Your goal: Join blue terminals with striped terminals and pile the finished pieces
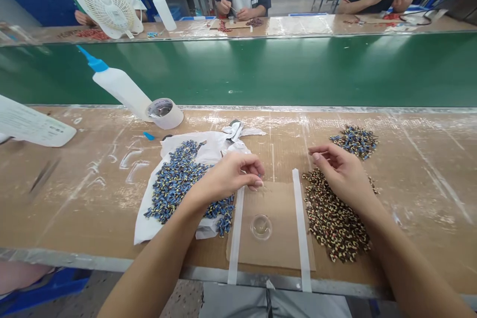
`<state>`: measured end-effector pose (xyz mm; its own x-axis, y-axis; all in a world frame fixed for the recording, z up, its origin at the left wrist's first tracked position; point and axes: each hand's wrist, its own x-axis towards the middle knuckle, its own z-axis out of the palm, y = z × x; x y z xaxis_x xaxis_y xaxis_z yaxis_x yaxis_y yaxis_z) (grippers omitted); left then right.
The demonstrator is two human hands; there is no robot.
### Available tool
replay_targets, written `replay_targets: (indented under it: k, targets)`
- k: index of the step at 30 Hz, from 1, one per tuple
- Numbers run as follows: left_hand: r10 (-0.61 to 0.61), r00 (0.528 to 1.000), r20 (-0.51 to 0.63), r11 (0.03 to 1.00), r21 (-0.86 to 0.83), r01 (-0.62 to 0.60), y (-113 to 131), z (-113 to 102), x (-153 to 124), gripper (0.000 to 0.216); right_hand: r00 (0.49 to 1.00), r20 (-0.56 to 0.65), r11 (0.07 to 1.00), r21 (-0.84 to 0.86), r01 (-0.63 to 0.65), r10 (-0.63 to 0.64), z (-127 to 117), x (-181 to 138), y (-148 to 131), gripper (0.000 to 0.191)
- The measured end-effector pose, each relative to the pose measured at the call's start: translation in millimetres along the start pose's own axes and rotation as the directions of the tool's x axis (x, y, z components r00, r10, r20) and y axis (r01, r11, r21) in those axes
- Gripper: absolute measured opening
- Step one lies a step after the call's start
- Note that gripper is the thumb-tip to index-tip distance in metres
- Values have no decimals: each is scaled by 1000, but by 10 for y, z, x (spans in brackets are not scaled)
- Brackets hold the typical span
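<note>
Brown desk [93, 203] along a green strip [238, 72]; left hand [242, 171] and right hand [339, 171] apart above it.
The left is pinched, the right half-curled; whether either grips a piece, I cannot tell; blue pieces [171, 184] lie left of the left hand; dark pieces [331, 223] lie beneath the right, their pile stretching bodyward; the clear dish [261, 227] sits bodyward of both, nearer the left.

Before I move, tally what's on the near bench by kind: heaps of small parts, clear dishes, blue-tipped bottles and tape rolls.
Blue heap, brown heap, mixed heap: 3
Clear dish: 1
Blue-tipped bottle: 1
Tape roll: 1
Total: 6
</note>
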<state>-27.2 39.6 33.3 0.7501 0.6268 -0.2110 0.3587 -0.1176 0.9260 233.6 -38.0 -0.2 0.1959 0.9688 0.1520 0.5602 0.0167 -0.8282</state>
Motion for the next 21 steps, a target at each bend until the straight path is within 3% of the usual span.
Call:
replay_targets:
  k: [5, 14, 17, 21]
  targets:
    - [36, 999, -13, 988, 151, -33, -33, 71, 44, 9, 960, 265, 985, 164, 48, -90, 65, -117, -188, 18]
    - [172, 983, -67, 928, 345, -139, -76, 200, 105, 12, 743, 633, 968, 241, 75, -215, 266, -352, -511, 14]
    - [174, 982, -72, 945, 292, -146, -107, 262, 142, 15, 709, 672, 961, 274, 27, -211, 335, -394, -497, 14]
    - [105, 991, -83, 992, 76, -98, -158, 322, 166, 14, 723, 651, 962, 261, 75, -233, 370, -404, -464, 11]
